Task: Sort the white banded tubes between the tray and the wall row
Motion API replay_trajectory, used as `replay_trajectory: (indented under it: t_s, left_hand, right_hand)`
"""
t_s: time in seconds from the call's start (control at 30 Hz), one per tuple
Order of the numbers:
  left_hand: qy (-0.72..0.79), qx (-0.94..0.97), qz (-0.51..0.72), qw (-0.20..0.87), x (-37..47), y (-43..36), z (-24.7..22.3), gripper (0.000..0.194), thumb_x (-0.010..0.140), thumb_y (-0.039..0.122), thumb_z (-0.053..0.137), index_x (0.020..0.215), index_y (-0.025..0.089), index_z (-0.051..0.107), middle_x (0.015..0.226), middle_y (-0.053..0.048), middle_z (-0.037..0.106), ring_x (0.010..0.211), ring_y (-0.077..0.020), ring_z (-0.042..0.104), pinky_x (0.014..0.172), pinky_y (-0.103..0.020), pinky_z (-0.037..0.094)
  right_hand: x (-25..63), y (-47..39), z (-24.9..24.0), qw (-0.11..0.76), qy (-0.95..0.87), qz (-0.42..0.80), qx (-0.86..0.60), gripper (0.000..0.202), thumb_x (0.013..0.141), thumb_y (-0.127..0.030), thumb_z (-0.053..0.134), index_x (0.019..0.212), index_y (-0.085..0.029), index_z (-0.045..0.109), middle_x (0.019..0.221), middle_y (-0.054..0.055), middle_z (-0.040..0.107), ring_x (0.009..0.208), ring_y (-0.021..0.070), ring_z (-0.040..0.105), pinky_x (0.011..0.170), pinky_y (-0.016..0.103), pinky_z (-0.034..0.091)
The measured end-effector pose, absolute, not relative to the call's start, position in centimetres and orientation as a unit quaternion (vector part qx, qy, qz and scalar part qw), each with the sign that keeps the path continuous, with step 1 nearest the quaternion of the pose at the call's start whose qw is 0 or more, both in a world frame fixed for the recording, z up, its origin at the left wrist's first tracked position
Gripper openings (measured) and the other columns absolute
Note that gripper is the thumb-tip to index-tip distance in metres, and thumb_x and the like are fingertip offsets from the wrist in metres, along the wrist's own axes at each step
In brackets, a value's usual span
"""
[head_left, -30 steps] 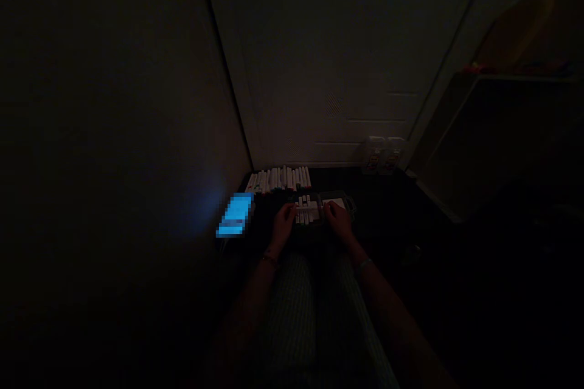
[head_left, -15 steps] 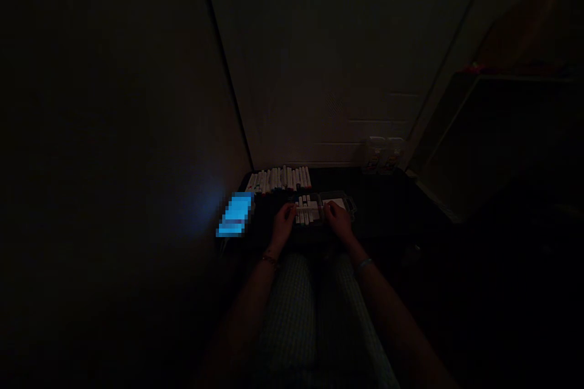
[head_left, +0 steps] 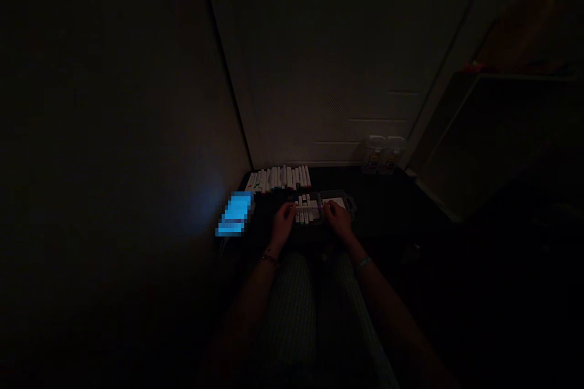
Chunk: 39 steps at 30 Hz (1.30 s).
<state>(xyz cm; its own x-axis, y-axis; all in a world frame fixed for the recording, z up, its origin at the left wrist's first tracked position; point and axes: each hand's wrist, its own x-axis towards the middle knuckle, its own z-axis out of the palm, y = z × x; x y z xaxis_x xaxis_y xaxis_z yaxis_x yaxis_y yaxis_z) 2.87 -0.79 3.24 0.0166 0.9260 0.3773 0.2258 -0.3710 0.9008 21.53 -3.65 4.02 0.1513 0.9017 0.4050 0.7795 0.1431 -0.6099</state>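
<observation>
One slim marker [head_left: 308, 208] (dimly lit), pinched by left hand [head_left: 283, 223], right hand [head_left: 338, 220] — open case [head_left: 334, 194] beneath

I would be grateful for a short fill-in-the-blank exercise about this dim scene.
1. The glowing screen shines ____.
2. Against the wall at the back stand ____ clear cases.
3. The row of white markers lies toward the person's ____ side.
4. Beneath the slim pale item between the left hand and right hand, the hinged case lies ____, halves side by side.

Missing words: blue; two; left; open.
</observation>
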Motion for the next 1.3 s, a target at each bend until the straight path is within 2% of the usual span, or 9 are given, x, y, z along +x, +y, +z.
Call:
replay_trajectory:
  t_s: [1.3]
  left_hand:
    - [0.451, 0.635, 0.532, 0.333, 2.82, -1.05, 3.62, 0.026, 0.079, 0.036, 0.042, 0.09, 0.017, 0.056, 0.089, -0.004, 0.06, 0.084, -0.0148, 0.054, 0.076, -0.026, 0.042]
  right_hand:
    - [21.39, -3.88, 4.68, 0.368, -0.644, 0.085, -0.666, 0.038, 0.086, -0.043, 0.024, 0.082, -0.02, 0.055, 0.072, 0.001, 0.059, 0.064, 0.0118, 0.049, 0.052, 0.02, 0.024]
